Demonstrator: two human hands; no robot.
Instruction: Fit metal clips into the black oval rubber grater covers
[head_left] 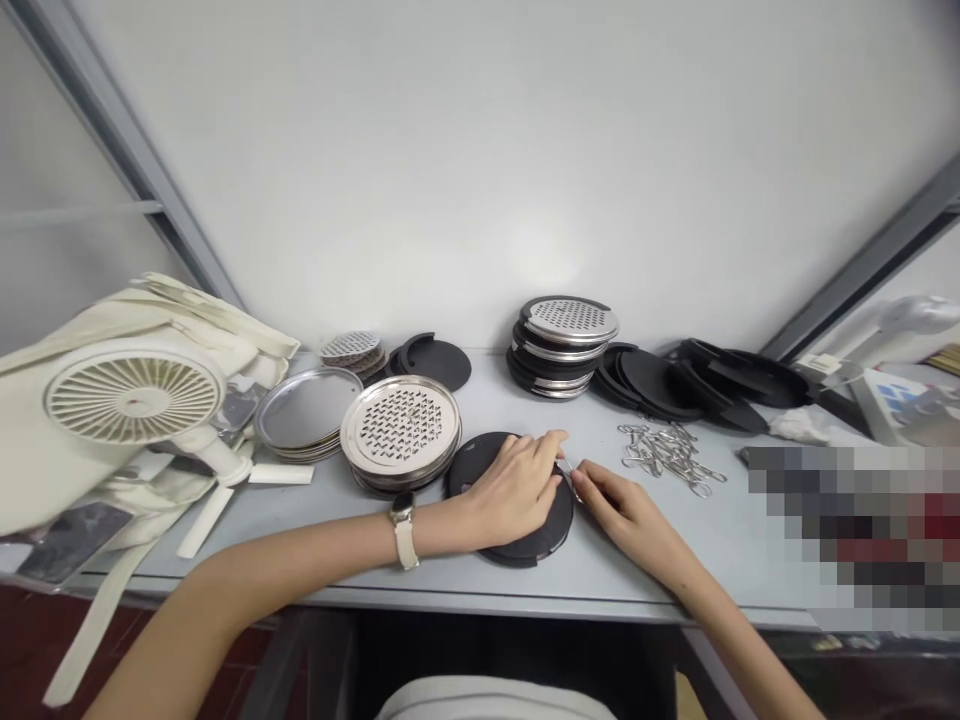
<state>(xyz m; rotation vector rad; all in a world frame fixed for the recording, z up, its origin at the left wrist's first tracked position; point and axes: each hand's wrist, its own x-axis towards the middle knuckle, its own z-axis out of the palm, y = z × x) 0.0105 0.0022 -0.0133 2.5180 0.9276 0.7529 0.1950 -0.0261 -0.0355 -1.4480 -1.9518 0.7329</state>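
A black round plastic disc (540,545) lies flat on the table in front of me. Across its top rests my left hand (510,490), fingers bent over the disc's right side and gripping it there; the hand covers much of the disc. At that right edge, my right hand (619,510) pinches a small metal wire clip (564,466) between thumb and fingers. The clip touches or nearly touches the disc, and its far end is partly hidden by my left fingers. Right of my hands is a loose pile of similar wire clips (667,455).
Left stand stacks of perforated metal grater discs (401,425) and plain metal discs (307,408). Black discs with grater plates (566,345) are stacked behind. More black discs (652,382) lie back right. A white fan (135,395) stands far left; the table's front edge (525,605) is near me.
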